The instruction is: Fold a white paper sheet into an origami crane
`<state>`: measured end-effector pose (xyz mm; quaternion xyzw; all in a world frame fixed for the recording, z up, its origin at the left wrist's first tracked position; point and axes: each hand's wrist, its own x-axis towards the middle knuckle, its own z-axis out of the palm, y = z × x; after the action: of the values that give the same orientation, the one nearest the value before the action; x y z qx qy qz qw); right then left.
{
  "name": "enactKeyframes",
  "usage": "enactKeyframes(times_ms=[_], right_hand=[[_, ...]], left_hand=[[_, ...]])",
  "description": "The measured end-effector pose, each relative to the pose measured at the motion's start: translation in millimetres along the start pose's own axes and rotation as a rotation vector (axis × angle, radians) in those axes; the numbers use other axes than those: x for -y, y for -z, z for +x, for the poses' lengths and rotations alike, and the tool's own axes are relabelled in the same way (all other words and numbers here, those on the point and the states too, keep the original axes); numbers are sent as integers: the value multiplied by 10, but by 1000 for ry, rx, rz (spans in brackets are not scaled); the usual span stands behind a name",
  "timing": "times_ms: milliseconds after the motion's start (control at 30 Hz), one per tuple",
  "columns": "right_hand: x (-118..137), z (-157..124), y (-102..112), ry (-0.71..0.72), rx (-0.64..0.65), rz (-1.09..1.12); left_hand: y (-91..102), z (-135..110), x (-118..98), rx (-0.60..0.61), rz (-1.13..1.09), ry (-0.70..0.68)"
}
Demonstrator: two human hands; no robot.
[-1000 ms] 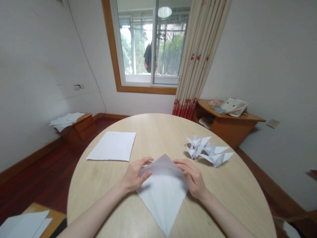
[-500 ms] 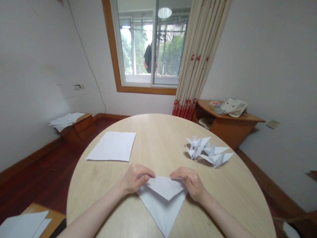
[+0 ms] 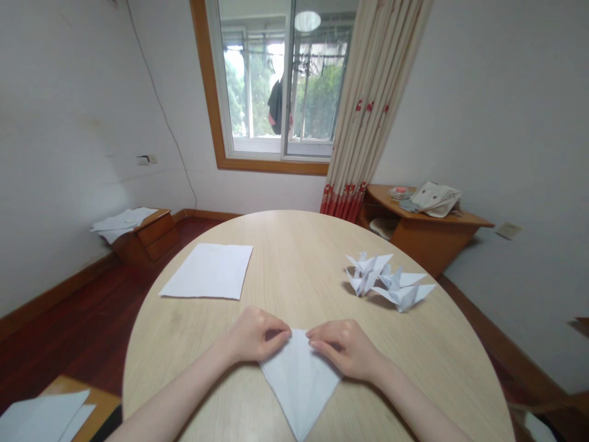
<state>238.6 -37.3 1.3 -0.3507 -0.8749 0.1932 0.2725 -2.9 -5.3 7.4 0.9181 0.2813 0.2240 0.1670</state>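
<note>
A white sheet folded into a downward-pointing triangle (image 3: 299,383) lies on the round wooden table (image 3: 294,258) near its front edge. My left hand (image 3: 252,336) rests on the sheet's upper left corner with fingers curled, fingertips pressing the top fold. My right hand (image 3: 344,347) mirrors it on the upper right corner, fingers curled and pressing down. The fingertips of both hands almost meet at the middle of the top edge.
A flat white sheet (image 3: 209,270) lies at the table's left. Folded paper cranes (image 3: 386,282) stand at the right. More paper (image 3: 41,417) lies on a surface at the lower left. Low wooden cabinets stand by the left wall (image 3: 147,233) and by the curtain (image 3: 423,236).
The sheet's top point has been folded down toward me and pressed flat, turning the kite shape into a triangle. Both hands moved closer to me and closer together.
</note>
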Motion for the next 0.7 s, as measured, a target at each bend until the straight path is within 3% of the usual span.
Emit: enactKeyframes(times_ms=[200, 700], right_hand=[[70, 19, 43, -63, 117, -52], [-118, 61, -63, -240, 196, -210]], left_hand=[[9, -10, 1, 49, 45, 18], [-152, 31, 54, 150, 197, 188]])
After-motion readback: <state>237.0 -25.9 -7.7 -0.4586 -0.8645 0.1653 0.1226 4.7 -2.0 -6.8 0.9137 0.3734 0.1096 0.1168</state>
